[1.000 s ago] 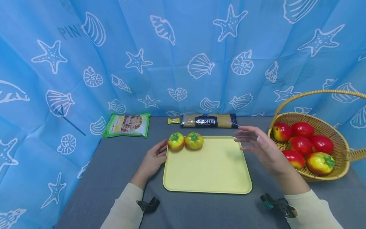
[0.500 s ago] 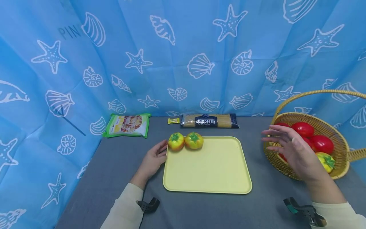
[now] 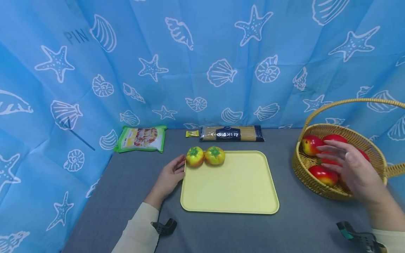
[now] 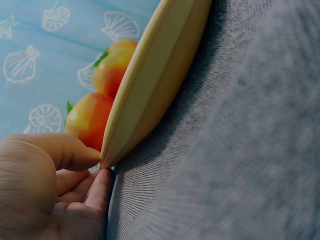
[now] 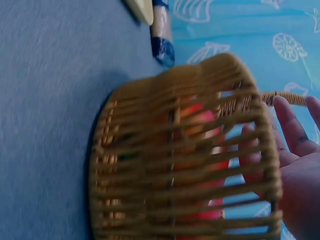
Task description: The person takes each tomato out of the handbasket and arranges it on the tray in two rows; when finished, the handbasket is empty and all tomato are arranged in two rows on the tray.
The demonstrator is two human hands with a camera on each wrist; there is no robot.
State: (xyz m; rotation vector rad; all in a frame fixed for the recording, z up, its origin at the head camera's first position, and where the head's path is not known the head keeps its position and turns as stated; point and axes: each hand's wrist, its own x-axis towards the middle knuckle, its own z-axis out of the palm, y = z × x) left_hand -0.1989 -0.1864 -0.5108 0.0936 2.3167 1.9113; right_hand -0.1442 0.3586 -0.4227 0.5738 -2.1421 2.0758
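While my left hand (image 3: pixel 169 175) pinches its left edge between thumb and fingers, the tray (image 3: pixel 232 189) lies flat on the table before me, long axis running left to right, with one long side towards me. At its far left corner sit two touching fruits, the left fruit (image 3: pixel 194 158) and the right fruit (image 3: pixel 215 157), side by side, green tops up. Well apart to the right, my right hand (image 3: pixel 360 172) hangs over the basket (image 3: pixel 302 175), fingers apart and loosely bent, with nothing in them; whether a fingertip touches the red fruits (image 3: pixel 322 175) inside, I cannot tell. The handle (image 3: pixel 348 101) arches above them.

Behind the tray lies the pasta (image 3: pixel 232 134), its long axis also left to right, with a small yellow packet (image 3: pixel 192 133) just beside its left end and a green-edged bag (image 3: pixel 141 138) farther left. The table (image 3: pixel 221 232) wears a plain gray cloth. Beyond it hangs a creased blue curtain (image 3: pixel 190 88), printed with white shells and starfish, which also closes off my left.
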